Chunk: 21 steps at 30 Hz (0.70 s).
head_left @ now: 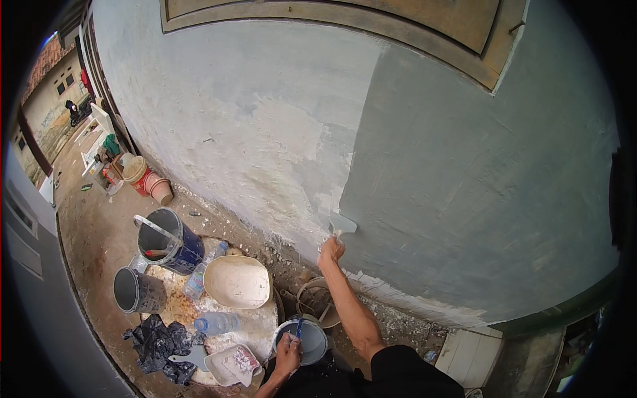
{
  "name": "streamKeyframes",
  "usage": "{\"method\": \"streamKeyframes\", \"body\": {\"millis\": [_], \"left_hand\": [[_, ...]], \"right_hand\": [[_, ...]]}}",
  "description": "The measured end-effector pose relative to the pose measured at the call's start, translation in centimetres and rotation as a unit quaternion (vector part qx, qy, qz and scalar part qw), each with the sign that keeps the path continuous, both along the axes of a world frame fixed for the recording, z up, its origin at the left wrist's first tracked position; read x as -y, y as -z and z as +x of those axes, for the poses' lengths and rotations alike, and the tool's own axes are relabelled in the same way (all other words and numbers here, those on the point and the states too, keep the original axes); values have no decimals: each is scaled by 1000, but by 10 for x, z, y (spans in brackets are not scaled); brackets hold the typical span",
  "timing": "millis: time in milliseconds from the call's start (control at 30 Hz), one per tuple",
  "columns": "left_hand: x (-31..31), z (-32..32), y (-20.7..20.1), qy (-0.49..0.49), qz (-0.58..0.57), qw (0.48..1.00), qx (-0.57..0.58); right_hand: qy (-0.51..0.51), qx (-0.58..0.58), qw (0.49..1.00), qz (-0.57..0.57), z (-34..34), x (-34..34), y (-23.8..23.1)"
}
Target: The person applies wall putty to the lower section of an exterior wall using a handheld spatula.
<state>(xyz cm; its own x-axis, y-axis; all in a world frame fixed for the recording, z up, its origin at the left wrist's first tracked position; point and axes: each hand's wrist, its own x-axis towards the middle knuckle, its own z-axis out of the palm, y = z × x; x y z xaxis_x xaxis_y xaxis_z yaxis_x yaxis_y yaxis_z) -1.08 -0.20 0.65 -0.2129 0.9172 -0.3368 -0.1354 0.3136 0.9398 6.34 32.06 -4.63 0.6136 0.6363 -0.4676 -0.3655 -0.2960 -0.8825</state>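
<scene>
My right hand (pixel 330 251) reaches forward, its fingers closed around a putty knife (pixel 344 224). The wide pale blade lies against the wall, low down where the whitish patchy coat meets the smoother grey-green area. My left hand (pixel 287 355) is closed near my body, at the left rim of a grey bucket (pixel 314 345). A narrow blue tool (pixel 299 327) sticks up from its fingers over the bucket; its exact kind cannot be made out. Whatever lies deeper in the bucket is partly hidden by this hand.
Left of me, a round splattered board (pixel 259 325) bears a cream basin (pixel 237 282), a dark blue bucket (pixel 189 249), a clear bottle (pixel 222 323), a white scoop (pixel 232 365) and a black plastic bag (pixel 162 345). A wooden window frame (pixel 371 30) juts above. Debris lines the wall's foot.
</scene>
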Motion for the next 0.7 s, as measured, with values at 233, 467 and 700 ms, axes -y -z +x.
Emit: {"method": "streamKeyframes", "body": {"millis": [233,467,700], "left_hand": [[1,-1,-23,21,-15,1000,0],[1,0,-11,42,-15,999,-13],[4,-3,4,18,-18,1000,-3]], "right_hand": [[-72,-102,981,147,1,29,-37],[-33,-96,995,14,27,11,42],[21,-175,984,41,10,0,9]]}}
